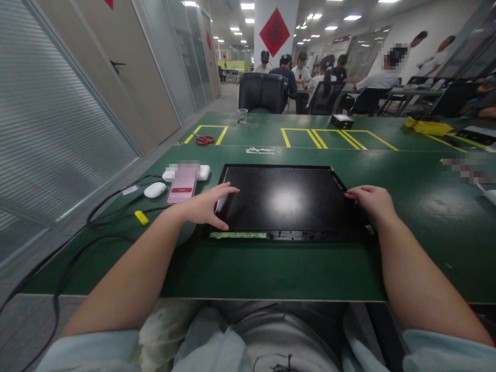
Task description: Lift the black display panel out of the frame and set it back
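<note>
A black display panel lies flat in front of me, screen side up, in a thin black frame. Along its near edge runs a green circuit board strip. My left hand is at the panel's left edge, thumb and fingers spread wide over the border. At the right side, my right hand has its thumb and fingers pinched together on the black frame edge. The parts of the frame under both hands are hidden.
Left of the panel are a phone, a white mouse, a yellow tag and black cables. Farther back lie red scissors, white strips, a clear cup and a small black box. Several people sit beyond.
</note>
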Available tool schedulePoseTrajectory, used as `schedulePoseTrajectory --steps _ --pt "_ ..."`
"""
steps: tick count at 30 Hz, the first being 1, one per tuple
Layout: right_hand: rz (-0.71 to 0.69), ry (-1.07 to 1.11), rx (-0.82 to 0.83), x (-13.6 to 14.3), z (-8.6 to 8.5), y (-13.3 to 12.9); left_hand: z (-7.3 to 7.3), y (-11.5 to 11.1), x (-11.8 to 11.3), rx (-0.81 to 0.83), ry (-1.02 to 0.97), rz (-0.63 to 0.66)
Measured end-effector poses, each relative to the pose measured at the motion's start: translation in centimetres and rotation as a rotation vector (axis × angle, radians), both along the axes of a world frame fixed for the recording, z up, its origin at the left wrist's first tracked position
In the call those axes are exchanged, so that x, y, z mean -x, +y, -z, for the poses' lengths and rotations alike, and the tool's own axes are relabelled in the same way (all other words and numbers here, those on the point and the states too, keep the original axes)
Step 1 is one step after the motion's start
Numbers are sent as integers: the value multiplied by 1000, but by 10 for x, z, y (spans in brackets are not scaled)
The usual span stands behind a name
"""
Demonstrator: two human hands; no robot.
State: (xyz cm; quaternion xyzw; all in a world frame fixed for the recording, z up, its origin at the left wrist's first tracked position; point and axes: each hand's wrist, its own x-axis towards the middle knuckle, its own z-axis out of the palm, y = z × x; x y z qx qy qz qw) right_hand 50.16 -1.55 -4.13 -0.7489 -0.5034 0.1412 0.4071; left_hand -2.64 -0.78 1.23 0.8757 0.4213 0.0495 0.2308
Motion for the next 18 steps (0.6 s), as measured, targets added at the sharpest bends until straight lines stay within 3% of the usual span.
schedulePoseTrajectory --steps 5,12,18 --pt "46 69 2 3 -2 -1 -1 3 0 -2 20 -114" --pt "193 -11 6 15 -15 -8 2 11 -8 -186 -133 -196" --pt "140 109 -57 9 -2 1 2 9 -13 -105 -217 -336"
